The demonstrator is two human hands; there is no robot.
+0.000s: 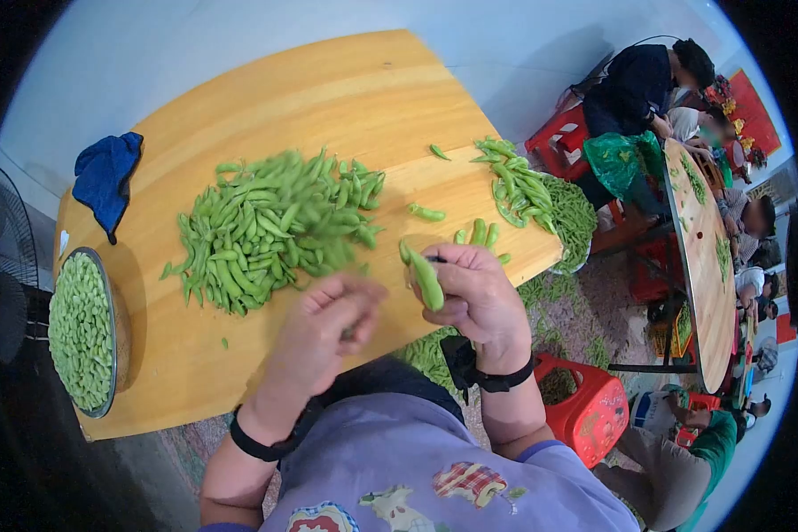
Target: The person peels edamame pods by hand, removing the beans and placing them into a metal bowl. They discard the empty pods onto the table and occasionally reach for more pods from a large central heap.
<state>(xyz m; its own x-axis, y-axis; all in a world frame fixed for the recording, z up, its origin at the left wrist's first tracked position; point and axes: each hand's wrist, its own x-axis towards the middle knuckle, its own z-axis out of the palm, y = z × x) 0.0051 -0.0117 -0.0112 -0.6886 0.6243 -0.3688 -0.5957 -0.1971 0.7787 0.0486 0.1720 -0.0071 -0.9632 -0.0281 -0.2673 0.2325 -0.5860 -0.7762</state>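
My right hand (477, 293) is closed around green soybean pods (427, 282), which stick out between the thumb and fingers. Just to the left, my left hand (328, 330) hovers over the table's near side, its fingers curled but smeared by motion. Whether it grips anything cannot be made out. Beyond both hands lies a big heap of soybean pods (257, 226), partly blurred. A few loose pods (479, 233) rest close to my right hand. At the far left stands a metal bowl (113, 355) filled with shelled green soybeans (80, 328).
The wooden table (346, 80) carries a blue cloth (106, 182) at its left edge. More pods (519, 188) lie at its right edge, beside a heaped container (569, 217). A red stool (585, 412) stands right. People sit around another table (705, 293).
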